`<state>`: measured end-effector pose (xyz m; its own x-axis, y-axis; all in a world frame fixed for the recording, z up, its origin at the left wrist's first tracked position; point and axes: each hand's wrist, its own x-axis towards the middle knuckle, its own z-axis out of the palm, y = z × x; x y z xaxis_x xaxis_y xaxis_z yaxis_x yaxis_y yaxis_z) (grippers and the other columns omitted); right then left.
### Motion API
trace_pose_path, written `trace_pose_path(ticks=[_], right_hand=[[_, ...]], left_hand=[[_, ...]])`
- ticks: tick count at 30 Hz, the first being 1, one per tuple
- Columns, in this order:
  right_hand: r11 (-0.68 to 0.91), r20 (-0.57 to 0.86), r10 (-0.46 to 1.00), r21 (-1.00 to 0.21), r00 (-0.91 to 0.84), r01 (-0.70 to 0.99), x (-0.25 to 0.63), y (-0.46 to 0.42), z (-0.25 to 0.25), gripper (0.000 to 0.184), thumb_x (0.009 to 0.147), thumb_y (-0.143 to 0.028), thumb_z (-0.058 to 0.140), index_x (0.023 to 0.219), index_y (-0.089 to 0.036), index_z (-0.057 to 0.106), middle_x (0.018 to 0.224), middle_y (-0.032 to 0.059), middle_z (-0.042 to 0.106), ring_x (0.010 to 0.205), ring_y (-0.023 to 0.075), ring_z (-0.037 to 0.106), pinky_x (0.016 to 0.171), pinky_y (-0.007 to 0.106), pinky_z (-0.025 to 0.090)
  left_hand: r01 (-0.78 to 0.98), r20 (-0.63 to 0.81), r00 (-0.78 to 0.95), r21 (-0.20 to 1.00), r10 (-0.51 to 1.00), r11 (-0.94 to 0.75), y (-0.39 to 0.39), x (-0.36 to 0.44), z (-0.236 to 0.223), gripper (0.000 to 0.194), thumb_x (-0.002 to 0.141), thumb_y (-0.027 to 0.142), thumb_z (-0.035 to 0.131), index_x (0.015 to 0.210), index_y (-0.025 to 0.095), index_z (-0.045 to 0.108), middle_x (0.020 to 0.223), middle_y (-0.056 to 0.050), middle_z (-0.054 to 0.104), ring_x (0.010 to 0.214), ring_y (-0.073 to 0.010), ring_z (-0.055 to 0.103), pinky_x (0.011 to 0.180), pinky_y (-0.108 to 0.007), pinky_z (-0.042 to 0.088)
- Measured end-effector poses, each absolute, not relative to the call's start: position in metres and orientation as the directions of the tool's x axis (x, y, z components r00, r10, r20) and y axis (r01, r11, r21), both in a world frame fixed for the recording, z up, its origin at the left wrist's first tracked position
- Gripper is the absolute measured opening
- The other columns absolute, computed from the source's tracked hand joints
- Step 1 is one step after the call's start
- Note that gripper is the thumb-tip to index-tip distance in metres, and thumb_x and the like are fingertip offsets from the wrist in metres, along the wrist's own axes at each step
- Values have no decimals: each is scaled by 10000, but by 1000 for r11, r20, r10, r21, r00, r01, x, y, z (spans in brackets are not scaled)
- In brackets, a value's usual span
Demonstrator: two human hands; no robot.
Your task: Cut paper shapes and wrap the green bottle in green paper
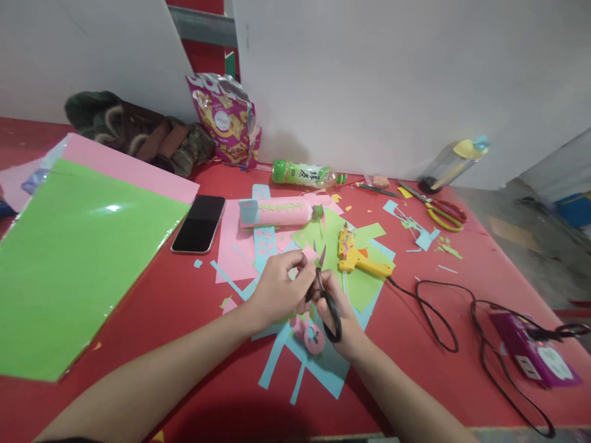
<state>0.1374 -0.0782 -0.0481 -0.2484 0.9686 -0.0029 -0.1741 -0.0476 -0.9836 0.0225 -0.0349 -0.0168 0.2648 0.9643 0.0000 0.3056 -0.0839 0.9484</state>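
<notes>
Forearms (157, 369) foremost, left hand (284, 280) pinching small pink paper (309, 253), right hand (337, 298) curled round black scissors (321, 261), blades parted beside it, cutting seemingly unfinished, while pink-wrapped bottle (284, 219) beyond on red desk (159, 295) looks largely covered.

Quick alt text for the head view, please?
A person's right hand holds black-handled scissors, blades parted, beside a small pink paper piece in the left hand. Around them on the red table lie paper scraps, a pink-wrapped bottle and a yellow glue gun.

Black-handled scissors (319, 275), yellow glue gun (349, 258), pink-and-blue bottle (281, 213) (green cap (317, 212)).
</notes>
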Motion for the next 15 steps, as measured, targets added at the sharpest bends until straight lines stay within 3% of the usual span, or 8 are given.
trace_pose_path(ticks=[15], right_hand=[[-10, 17, 974, -993, -226, -115, 135, -79, -45, 351, 725, -556, 455, 745, -238, 307, 606, -46, 394, 459, 95, 375, 417, 235, 328]], left_hand=[[238, -70, 234, 971, 970, 13, -38, 25, -20, 252, 723, 195, 401, 478, 162, 353, 434, 64, 366, 436, -55, 374, 441, -177, 309]])
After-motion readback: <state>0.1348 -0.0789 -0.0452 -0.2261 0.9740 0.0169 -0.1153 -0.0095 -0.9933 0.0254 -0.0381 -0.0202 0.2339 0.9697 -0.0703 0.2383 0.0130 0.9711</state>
